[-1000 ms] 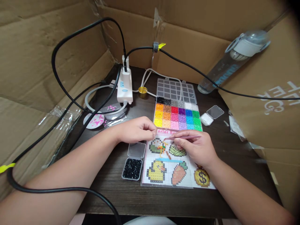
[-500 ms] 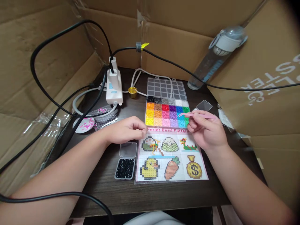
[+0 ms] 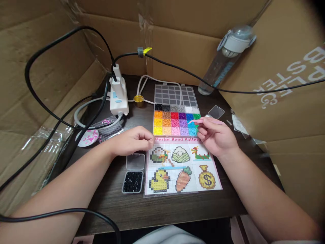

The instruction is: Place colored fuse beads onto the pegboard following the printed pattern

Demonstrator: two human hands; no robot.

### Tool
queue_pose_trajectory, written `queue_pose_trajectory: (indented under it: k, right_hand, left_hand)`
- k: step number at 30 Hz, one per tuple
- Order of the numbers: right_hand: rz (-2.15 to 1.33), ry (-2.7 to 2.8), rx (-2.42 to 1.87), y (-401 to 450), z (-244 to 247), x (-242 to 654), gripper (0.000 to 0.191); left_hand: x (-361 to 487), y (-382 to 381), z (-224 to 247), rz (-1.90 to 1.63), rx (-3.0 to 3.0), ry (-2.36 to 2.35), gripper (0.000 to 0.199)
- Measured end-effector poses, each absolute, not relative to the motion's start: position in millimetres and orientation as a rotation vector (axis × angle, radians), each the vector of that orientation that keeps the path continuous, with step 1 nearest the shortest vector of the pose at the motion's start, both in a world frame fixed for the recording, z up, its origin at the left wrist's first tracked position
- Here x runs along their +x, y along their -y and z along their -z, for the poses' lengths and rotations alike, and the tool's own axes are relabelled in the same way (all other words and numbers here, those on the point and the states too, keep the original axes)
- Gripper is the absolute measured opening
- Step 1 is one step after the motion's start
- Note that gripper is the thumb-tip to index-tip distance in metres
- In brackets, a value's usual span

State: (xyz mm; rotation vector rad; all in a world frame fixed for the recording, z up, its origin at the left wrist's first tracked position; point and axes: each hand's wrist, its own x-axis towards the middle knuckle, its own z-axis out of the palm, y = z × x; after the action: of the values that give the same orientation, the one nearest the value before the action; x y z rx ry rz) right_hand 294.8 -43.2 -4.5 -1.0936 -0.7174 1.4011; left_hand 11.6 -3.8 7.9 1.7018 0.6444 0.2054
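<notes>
Pink tweezers (image 3: 196,121) are pinched in my right hand (image 3: 217,136), their tips over the blue beads of the sorted bead box (image 3: 174,123). My left hand (image 3: 134,139) is curled closed near the top left corner of the bead pattern sheet (image 3: 189,159); what its fingers hold, if anything, is hidden. The sheet shows a duck, a carrot, a money bag and other designs. Under its lower edge a clear pegboard (image 3: 170,195) shows. Left of it sits a small open box of black beads (image 3: 132,182).
A white power strip (image 3: 118,98) with black cables stands at the back left, beside a small gold cup (image 3: 138,100). A white dish (image 3: 87,138) holds pink beads. At the back right a water bottle (image 3: 225,61) leans against cardboard. A clear lid (image 3: 216,112) lies beyond my right hand.
The whole view has shifted slightly, so most things sit further left. The tweezer tips have moved a little relative to the blue beads. My left hand keeps its place by the sheet.
</notes>
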Motion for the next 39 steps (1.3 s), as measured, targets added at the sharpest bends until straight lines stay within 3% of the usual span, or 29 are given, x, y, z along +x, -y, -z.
queue_pose_trajectory:
  k: [31, 39]
  right_hand:
    - [-1.404, 0.636, -1.078, 42.3, 6.9, 292.2, 0.01]
    - [-1.074, 0.957, -1.127, 47.7, 14.3, 285.8, 0.016]
  left_hand:
    - [11.2, 4.5, -5.5, -0.219, 1.696, -0.623, 0.027]
    - [12.0, 5.9, -6.6, -0.213, 1.677, -0.619, 0.027]
